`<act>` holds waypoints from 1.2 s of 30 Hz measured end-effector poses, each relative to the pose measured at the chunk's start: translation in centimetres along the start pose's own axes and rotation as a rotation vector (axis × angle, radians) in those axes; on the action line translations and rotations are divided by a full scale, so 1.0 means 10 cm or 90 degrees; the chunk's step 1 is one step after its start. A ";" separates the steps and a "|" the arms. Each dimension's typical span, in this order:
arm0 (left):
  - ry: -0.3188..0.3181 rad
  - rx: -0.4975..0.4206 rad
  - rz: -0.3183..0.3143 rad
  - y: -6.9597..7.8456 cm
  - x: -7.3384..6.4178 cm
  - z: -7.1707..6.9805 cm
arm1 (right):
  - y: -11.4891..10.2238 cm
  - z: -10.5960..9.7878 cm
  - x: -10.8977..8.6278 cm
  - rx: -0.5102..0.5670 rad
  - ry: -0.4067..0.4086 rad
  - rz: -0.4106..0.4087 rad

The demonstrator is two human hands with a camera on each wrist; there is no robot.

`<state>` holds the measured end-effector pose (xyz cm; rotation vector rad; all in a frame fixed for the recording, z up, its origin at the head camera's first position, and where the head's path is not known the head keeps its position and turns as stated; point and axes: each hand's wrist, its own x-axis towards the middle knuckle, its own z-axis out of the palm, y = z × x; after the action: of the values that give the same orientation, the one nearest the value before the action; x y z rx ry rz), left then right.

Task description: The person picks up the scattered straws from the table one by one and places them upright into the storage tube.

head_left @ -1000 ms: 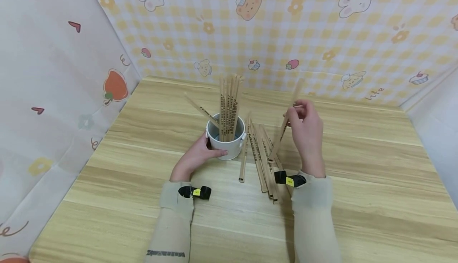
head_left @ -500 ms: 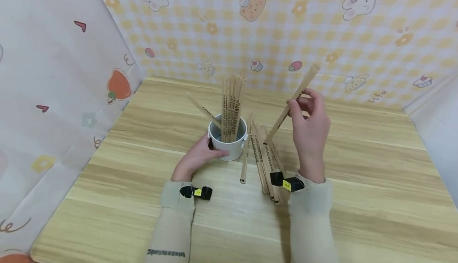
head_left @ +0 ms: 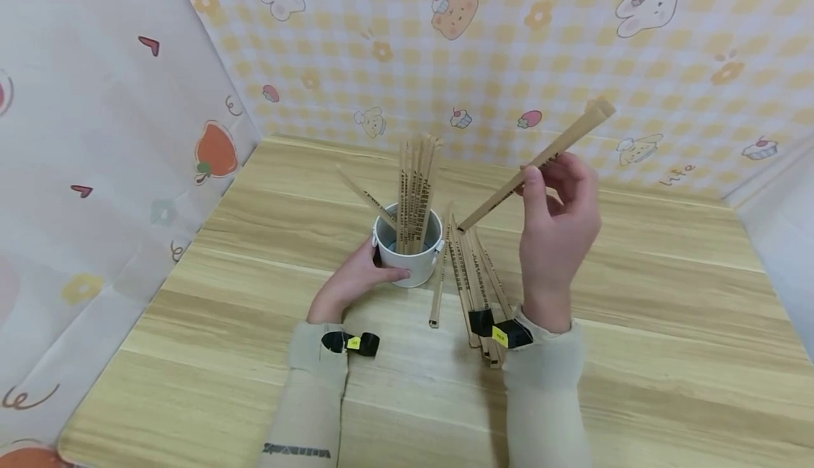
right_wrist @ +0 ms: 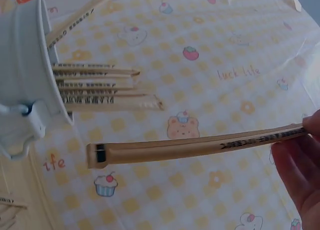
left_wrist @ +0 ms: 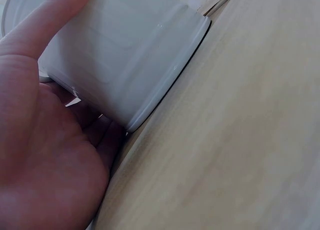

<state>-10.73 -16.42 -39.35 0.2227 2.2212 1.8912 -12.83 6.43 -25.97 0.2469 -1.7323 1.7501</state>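
Head: the tabletop runs to its edge rightward of the raised right hand, which pinches a slanted printed stick; loose sticks lie leftward. Left wrist: the left hand grips the white bucket. Right wrist: the stick's far end stays apart from the bucket.

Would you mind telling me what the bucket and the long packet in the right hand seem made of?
Bucket: likely painted metal, glossy white; its smooth wall shows soft highlights.
Packet: tan paper or thin film, faintly shiny; its flattened end suggests a wrapper.
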 end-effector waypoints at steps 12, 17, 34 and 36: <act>-0.005 -0.001 0.011 0.01 0.00 0.03 | -0.09 0.21 -0.11 0.057 -0.004 -0.031; -0.004 0.004 0.015 0.01 0.00 0.01 | 0.00 0.26 -0.11 0.033 -0.035 -0.034; 0.007 0.016 0.004 0.03 -0.02 0.00 | 0.71 0.44 -0.22 -0.145 -0.214 0.012; 0.007 0.019 0.004 0.03 -0.02 0.00 | 0.76 0.45 -0.24 -0.172 -0.236 0.014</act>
<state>-10.55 -16.38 -39.05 0.2240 2.2595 1.8687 -16.65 2.10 -33.11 0.4554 -2.2186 1.5312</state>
